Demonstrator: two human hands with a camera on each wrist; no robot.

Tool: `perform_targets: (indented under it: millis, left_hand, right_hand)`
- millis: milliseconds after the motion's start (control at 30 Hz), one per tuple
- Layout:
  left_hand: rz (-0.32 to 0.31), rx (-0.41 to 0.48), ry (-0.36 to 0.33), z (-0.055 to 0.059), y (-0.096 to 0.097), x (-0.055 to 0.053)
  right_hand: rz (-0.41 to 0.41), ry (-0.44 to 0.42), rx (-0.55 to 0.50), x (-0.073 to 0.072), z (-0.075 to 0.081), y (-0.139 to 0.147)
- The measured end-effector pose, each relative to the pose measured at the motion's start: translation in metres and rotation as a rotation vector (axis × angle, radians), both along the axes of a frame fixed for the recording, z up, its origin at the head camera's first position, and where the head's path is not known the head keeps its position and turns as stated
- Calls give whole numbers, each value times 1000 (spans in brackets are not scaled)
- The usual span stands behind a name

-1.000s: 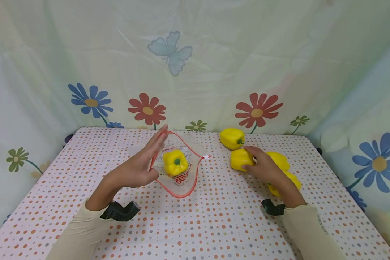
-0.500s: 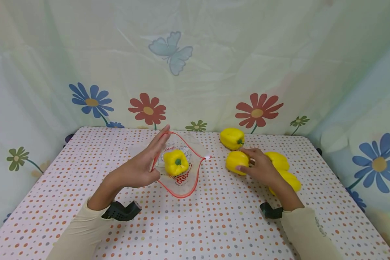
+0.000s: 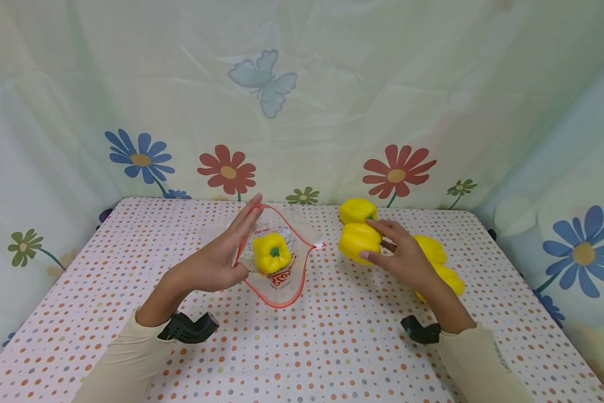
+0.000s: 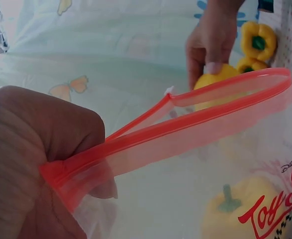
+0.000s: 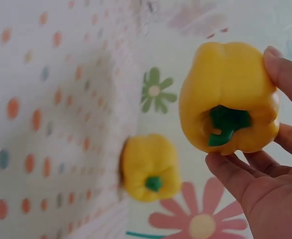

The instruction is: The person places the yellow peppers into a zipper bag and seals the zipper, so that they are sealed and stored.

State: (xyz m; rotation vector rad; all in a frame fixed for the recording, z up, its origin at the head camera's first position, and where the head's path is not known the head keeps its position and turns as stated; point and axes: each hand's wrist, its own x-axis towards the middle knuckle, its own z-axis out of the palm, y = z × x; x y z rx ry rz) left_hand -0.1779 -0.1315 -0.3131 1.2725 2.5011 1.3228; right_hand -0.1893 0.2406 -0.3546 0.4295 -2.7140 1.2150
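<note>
My left hand (image 3: 208, 263) holds the side of a clear zip bag (image 3: 281, 305) with a red rim, its thumb hooked over the rim in the left wrist view. The bag's mouth gapes, and a yellow bell pepper (image 3: 272, 254) sits inside, green stem showing. Between thumb and fingertips, my right hand (image 3: 404, 257) grips another yellow bell pepper (image 3: 359, 242), raised off the table and to the right of the bag. The right wrist view shows this held pepper (image 5: 225, 84) with its green stem towards the camera.
One yellow pepper (image 3: 357, 210) lies behind the held one, near the table's back edge. Two more, an upper pepper (image 3: 430, 249) and a lower pepper (image 3: 448, 280), lie beside my right forearm. A flowered curtain (image 3: 307, 112) surrounds the dotted tablecloth (image 3: 291, 358).
The right hand has lifted its pepper off the table and moved it slightly left, towards the bag. The left hand and the bag have stayed nearly in place.
</note>
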Motion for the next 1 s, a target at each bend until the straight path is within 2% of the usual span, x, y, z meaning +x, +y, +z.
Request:
perform_targets:
  millis: [300,433,600,733,1000]
  left_hand:
    - [-21,24,-15,-2,2,-1]
    - [-25,31,-21,-3,2,-2]
    - [-26,32,-43,-3,3,-2]
    - [-22,23,-42,-1,4,-1]
    - [-13,12,-24,0,5,1]
  right_hand:
    - [85,151,-107,23,29,-12]
    - [132,191,-150,31,39,-17]
    - [180,200,-207,44,53,-26]
    - [253,205,-262,52,63,-37]
    - [379,186,-289,53,68,-58]
